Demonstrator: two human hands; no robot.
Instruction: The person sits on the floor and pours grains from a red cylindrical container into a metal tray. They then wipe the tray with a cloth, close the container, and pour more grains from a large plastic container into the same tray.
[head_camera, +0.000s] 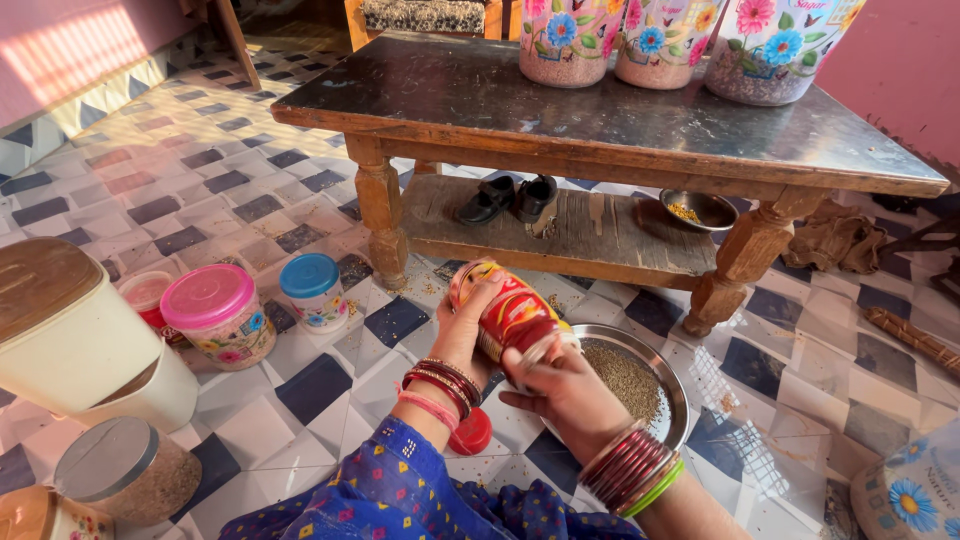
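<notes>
Both hands — left hand (462, 335) and right hand (566, 392) — grip a tilted red jar (508, 312) over the steel plate (672, 372) of seeds, apparently to catch spills.

This is a home's living space used for kitchen work on the floor: a blue, white and grey checked tile floor (200, 190), a low dark wooden bench (600, 115) carrying flower-painted storage jars (770, 50), small black shoes (510, 200) on its lower shelf, and lidded plastic food containers (220, 315) beside it.
</notes>
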